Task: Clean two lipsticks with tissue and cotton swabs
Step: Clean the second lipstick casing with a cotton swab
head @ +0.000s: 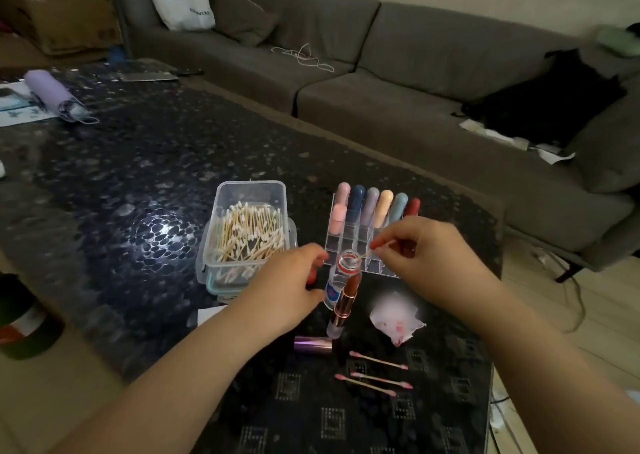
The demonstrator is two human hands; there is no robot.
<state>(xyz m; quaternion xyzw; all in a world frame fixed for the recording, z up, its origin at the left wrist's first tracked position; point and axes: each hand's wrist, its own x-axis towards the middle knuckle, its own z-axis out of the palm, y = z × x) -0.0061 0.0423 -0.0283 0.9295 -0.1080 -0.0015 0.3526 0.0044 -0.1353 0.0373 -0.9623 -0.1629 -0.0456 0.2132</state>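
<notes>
Over a dark desk [138, 162], the right hand [427, 256] pinches a cotton swab [379, 247] at an open bottle's [341, 278] mouth — the left hand [289, 287] curls around the bottle, an uncapped lipstick [344, 299] alongside.

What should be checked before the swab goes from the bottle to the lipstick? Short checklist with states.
1. Swab held: ok. The right hand pinches a cotton swab.
2. Swab tip at the bottle mouth: ok. It reaches the open small bottle.
3. Tip wetted: cannot tell, too small to see.
4. Bottle steadied: cannot tell. The left hand sits against it, holding something red, but any grip on the bottle is hidden.
5. Lipstick exposed: ok. The uncapped lipstick stands in front of the bottle, its cap lying on the table.
6. Tissue to hand: ok. The stained tissue lies beside the lipstick.
</notes>
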